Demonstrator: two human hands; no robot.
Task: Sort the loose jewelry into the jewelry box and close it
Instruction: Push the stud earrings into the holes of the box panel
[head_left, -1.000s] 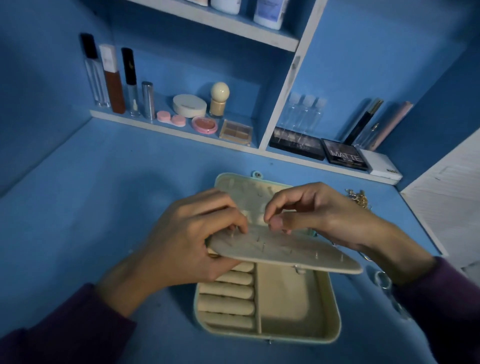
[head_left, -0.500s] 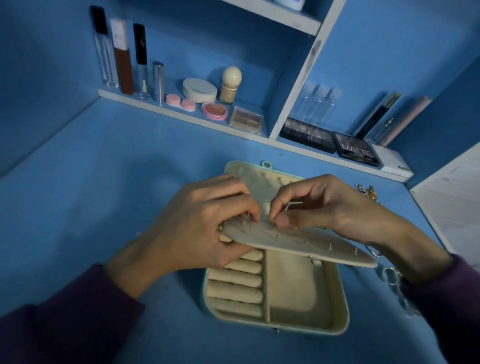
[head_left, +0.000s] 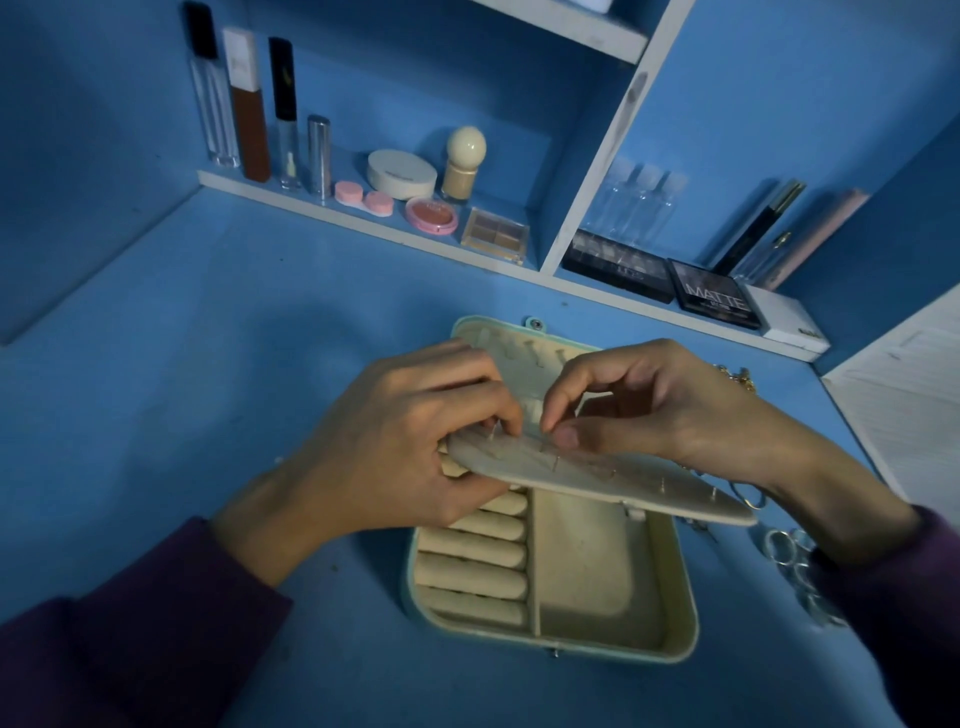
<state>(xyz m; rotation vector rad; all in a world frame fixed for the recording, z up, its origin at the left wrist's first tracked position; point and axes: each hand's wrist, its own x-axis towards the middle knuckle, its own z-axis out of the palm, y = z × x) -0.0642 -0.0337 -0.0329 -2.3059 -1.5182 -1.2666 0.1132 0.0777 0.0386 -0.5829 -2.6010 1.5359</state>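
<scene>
A cream jewelry box (head_left: 670, 597) lies open on the blue desk, with ring rolls (head_left: 472, 566) in its left half and a bare compartment on the right. Its lid (head_left: 519, 348) lies flat behind. A cream earring panel (head_left: 649, 486) with small studs is raised over the box. My left hand (head_left: 395, 441) grips the panel's left end. My right hand (head_left: 649, 405) pinches a small earring at the panel's top face. Silver rings (head_left: 789, 556) and a gold chain (head_left: 737, 376) lie loose to the right of the box.
A white shelf (head_left: 363, 223) at the back carries cosmetic tubes, a compact, a blush pot and palettes (head_left: 711, 296). A white slatted surface (head_left: 904, 395) stands at the far right. Blue walls close in on the left and behind.
The view shifted a little, so the box and both hands sit slightly higher in frame. My right thumb and forefinger have come down closer onto the panel. Both hands keep their hold.
</scene>
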